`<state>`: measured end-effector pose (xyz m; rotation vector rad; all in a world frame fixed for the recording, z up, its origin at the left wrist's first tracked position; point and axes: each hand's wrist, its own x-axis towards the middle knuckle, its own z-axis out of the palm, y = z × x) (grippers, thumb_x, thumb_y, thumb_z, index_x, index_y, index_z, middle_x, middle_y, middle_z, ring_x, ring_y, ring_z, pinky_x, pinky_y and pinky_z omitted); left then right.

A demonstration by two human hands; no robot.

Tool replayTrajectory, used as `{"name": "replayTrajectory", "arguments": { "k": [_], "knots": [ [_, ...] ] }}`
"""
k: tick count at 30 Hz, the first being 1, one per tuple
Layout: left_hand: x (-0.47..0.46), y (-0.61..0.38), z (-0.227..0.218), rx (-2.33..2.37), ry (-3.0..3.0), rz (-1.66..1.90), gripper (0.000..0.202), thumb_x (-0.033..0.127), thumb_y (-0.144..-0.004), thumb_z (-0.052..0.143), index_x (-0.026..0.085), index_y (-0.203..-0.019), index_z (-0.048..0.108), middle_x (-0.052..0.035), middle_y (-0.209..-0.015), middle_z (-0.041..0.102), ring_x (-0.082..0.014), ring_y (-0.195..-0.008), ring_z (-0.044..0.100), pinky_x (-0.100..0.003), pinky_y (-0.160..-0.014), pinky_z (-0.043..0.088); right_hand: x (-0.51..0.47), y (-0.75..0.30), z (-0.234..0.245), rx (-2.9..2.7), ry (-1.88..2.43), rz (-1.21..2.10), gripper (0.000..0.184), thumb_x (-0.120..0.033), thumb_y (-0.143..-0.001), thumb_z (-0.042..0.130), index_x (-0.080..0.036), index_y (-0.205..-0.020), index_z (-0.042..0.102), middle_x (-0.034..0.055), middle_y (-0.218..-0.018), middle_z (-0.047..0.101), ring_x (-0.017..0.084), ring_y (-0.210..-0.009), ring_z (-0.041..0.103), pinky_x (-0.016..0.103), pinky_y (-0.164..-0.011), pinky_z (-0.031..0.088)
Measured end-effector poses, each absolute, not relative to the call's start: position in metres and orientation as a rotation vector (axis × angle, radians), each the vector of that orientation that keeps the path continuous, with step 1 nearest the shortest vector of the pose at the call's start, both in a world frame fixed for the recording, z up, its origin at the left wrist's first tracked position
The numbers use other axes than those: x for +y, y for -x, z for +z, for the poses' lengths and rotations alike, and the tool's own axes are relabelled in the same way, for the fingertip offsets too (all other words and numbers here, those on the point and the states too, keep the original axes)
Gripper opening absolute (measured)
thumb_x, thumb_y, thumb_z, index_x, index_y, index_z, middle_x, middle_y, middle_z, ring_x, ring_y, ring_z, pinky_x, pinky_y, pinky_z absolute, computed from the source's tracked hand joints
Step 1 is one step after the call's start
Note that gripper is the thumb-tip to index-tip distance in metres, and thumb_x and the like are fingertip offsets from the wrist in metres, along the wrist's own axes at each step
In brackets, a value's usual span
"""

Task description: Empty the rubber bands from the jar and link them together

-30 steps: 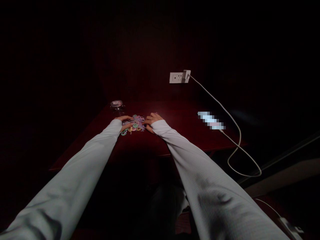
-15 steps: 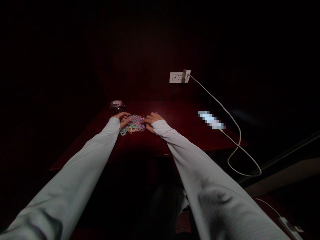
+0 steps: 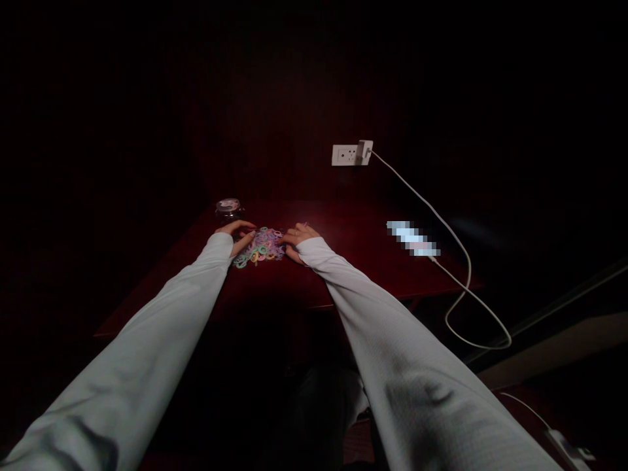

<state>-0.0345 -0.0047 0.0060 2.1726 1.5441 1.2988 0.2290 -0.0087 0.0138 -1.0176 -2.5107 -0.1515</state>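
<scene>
Because colourful bands (image 3: 265,246) lie loose between my left hand (image 3: 234,228), thumb and fingers apart, and my right hand (image 3: 297,235), its grip unclear, I should work gently.

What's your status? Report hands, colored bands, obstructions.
Left hand and right hand at opposite edges of colored bands. Bands loosely heaped on table. Jar beyond left hand, apparently not blocking.

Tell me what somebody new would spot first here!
Probably the bright, pixelated phone on the right of the dark red table. Then, perhaps, the pile of little pastel loops between the left hand and right hand. A white wall socket also stands out in the dark behind.
</scene>
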Motion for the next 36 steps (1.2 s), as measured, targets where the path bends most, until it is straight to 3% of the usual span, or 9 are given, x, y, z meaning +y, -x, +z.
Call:
{"name": "replayTrajectory", "arguments": {
  "k": [5,9,17,23,31,36],
  "knots": [
    [0.001,0.042,0.010,1.582,-2.238,1.195,0.044,0.056,-0.080,0.071,0.023,-0.109,0.078,-0.0063,-0.107,0.082,-0.0229,-0.087,0.073,-0.034,-0.087,0.058,-0.012,-0.231,0.016,-2.527,0.988,-0.160,0.037,-0.017,-0.097,0.054,-0.021,-0.127,0.076,0.0108,-0.115,0.075,0.028,-0.113,0.055,0.043,-0.101,0.043],
    [0.006,0.045,0.005,1.622,-2.239,1.068,0.054,0.056,-0.071,0.081,0.023,-0.114,0.077,-0.0084,-0.115,0.081,-0.0262,-0.094,0.073,-0.039,-0.092,0.058,-0.013,-0.230,0.015,-2.517,0.990,-0.179,0.037,-0.017,-0.098,0.054,-0.022,-0.126,0.077,0.0110,-0.114,0.075,0.029,-0.113,0.056,0.042,-0.101,0.043],
    [0.007,0.046,-0.004,1.669,-2.105,1.061,0.049,0.056,-0.070,0.080,0.023,-0.106,0.080,-0.0053,-0.096,0.081,-0.0217,-0.083,0.070,-0.032,-0.080,0.057,-0.014,-0.230,0.015,-2.507,0.994,-0.178,0.037,-0.018,-0.098,0.054,-0.022,-0.127,0.077,0.0102,-0.115,0.076,0.028,-0.113,0.057,0.041,-0.102,0.042],
    [0.016,0.049,-0.005,1.672,-1.998,1.104,0.043,0.045,-0.063,0.083,0.020,-0.098,0.079,-0.0034,-0.083,0.076,-0.0209,-0.078,0.069,-0.030,-0.076,0.057,-0.014,-0.229,0.016,-2.517,0.997,-0.194,0.037,-0.016,-0.098,0.055,-0.022,-0.126,0.077,0.0103,-0.114,0.076,0.027,-0.112,0.057,0.041,-0.102,0.042],
    [0.024,0.052,-0.010,1.456,-1.801,1.307,0.037,0.036,-0.060,0.080,0.017,-0.092,0.076,-0.0041,-0.074,0.072,-0.0153,-0.065,0.062,-0.026,-0.061,0.051,-0.015,-0.229,0.016,-2.528,0.992,-0.194,0.040,-0.017,-0.097,0.053,-0.021,-0.129,0.076,0.0109,-0.112,0.076,0.028,-0.112,0.056,0.042,-0.101,0.043],
    [0.028,0.050,-0.011,1.338,-1.689,1.377,0.034,0.033,-0.057,0.080,0.017,-0.086,0.074,-0.0065,-0.077,0.073,-0.0148,-0.064,0.063,-0.026,-0.059,0.051,-0.014,-0.230,0.015,-2.525,1.002,-0.185,0.039,-0.018,-0.098,0.054,-0.021,-0.130,0.076,0.0108,-0.114,0.076,0.028,-0.113,0.056,0.041,-0.101,0.043]
  ]
}}
